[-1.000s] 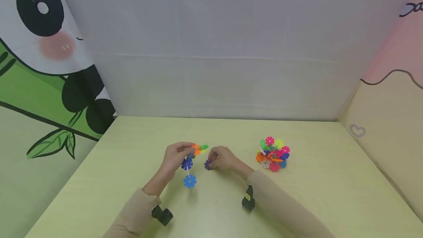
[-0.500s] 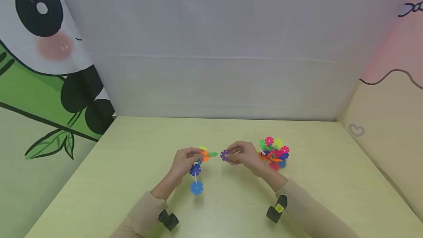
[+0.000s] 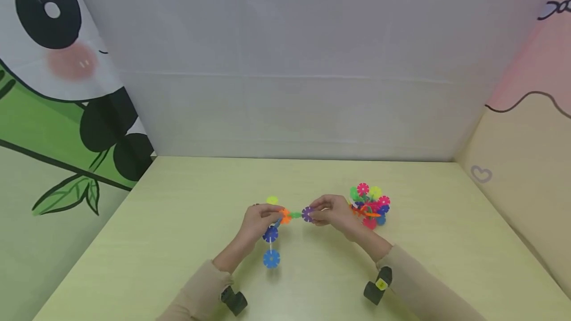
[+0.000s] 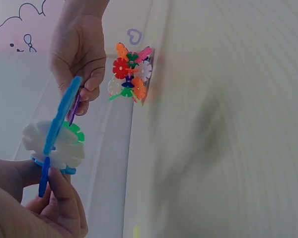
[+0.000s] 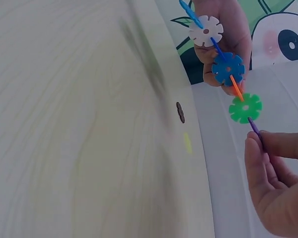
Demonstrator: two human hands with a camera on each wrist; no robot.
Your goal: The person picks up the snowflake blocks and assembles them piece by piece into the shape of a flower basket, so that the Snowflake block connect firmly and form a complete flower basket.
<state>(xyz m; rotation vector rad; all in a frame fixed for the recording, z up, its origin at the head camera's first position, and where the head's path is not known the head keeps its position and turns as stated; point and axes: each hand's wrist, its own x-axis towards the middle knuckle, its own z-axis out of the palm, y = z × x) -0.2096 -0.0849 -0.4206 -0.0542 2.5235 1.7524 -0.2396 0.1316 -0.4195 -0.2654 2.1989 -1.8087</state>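
My left hand [image 3: 260, 222] pinches a chain of notched plastic snowflake discs near its orange disc [image 3: 285, 216]. From there a dark blue disc [image 3: 270, 234], a white disc [image 5: 206, 31] and a light blue disc [image 3: 271, 259] hang downward, above the table. A green disc [image 5: 246, 108] sticks out at the chain's other end. Between the thumb and fingers of my right hand [image 3: 334, 214] is a purple disc [image 3: 307, 214], its edge right at the green disc's rim in the right wrist view.
A heap of many-coloured snowflake discs [image 3: 370, 207] lies at the right on the pale wooden table [image 3: 214, 177]. A loose yellow disc [image 3: 272, 200] lies beyond my left hand, with a small dark oval thing [image 5: 180, 112] near it. A white backdrop [image 3: 285, 113] rises behind the table.
My right hand has carried the purple disc rightward and turned it. My left hand has shifted right with the chain, and the green disc now meets the purple one.
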